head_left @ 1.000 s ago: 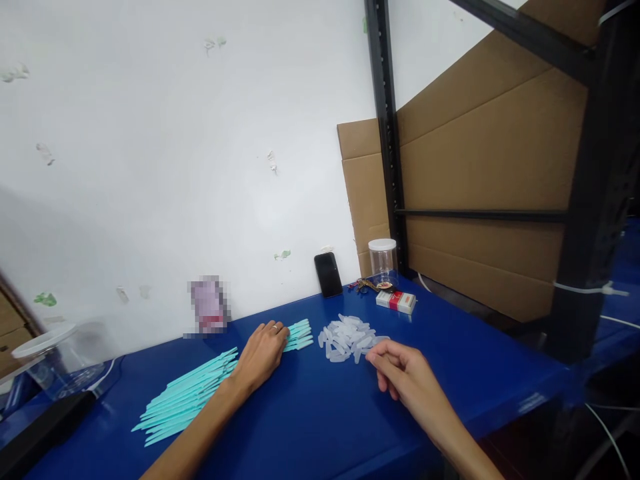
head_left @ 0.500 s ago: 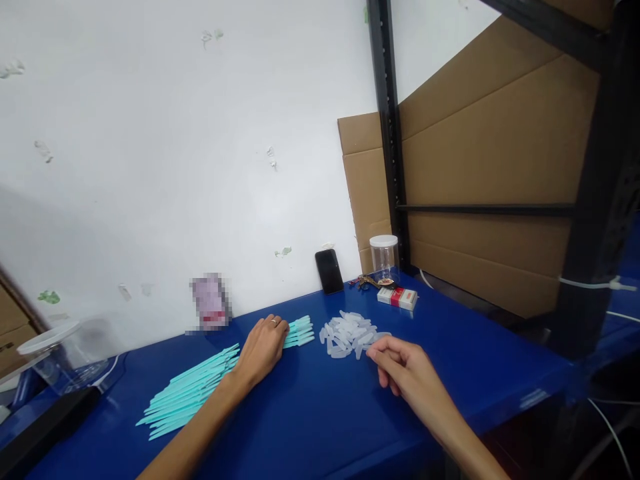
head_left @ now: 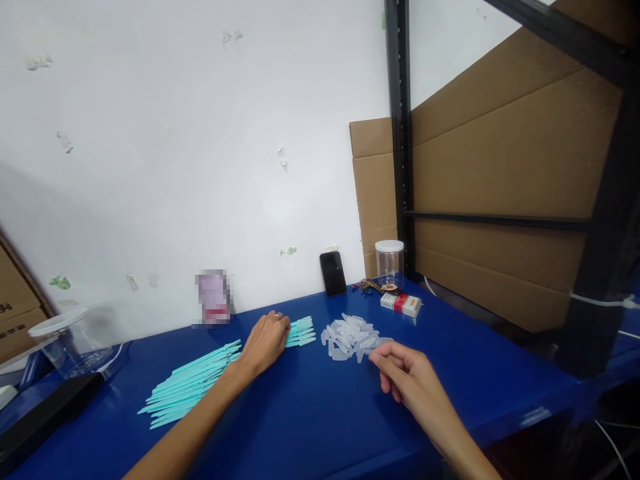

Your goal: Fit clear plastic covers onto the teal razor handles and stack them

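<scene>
My left hand, with a ring on one finger, rests over a small group of turquoise sticks whose ends show to its right. Its fingertips are hidden behind the hand, so its grip cannot be made out. A larger pile of turquoise sticks lies to the left, partly behind my left forearm. On the right, my right hand is closed in a pinch at the near right edge of a heap of small translucent white pieces. Whatever its fingertips hold is too small to name.
Against the wall lean a black phone and a blurred purple item. A lidded clear jar, keys and a red-white box stand back right. Far left are another jar and a black object.
The camera view has shifted slightly, moving the wall and shelf a little to the right in the picture. Both hands keep nearly the same places beside the sticks and the white pieces.
</scene>
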`<state>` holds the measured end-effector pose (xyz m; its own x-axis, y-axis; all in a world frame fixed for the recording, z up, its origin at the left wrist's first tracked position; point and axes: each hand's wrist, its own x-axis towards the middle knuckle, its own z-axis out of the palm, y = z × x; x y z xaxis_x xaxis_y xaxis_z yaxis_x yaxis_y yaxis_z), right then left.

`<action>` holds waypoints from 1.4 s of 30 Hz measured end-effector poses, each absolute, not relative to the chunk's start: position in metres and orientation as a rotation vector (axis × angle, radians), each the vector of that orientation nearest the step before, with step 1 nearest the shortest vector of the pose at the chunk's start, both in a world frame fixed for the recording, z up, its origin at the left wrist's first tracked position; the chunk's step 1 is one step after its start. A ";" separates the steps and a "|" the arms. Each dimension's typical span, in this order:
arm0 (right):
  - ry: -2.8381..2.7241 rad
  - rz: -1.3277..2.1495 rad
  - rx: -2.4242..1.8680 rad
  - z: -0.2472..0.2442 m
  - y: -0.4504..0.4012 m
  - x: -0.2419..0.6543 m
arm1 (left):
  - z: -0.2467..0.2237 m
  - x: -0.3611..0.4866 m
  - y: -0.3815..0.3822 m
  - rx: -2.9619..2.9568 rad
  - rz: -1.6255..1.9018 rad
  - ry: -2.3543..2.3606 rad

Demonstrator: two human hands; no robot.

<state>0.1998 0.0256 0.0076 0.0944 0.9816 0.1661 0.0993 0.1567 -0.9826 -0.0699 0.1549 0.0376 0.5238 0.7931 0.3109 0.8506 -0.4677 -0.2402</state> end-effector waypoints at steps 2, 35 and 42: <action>-1.275 0.969 -1.206 0.008 0.026 0.200 | 0.037 -0.069 0.155 -2.402 -0.222 -1.353; -2.124 0.001 -1.743 -0.019 0.041 0.156 | 0.032 -0.256 0.000 -2.363 -0.298 -1.557; -2.083 0.116 -1.632 -0.026 0.024 0.166 | 0.032 -0.246 0.010 -2.412 -0.244 -1.488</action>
<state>0.1662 0.0239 -0.0265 -0.1668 0.9321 0.3215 0.8907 0.2823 -0.3563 -0.2464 0.0097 0.0325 0.4504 0.8425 0.2956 0.8927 -0.4208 -0.1610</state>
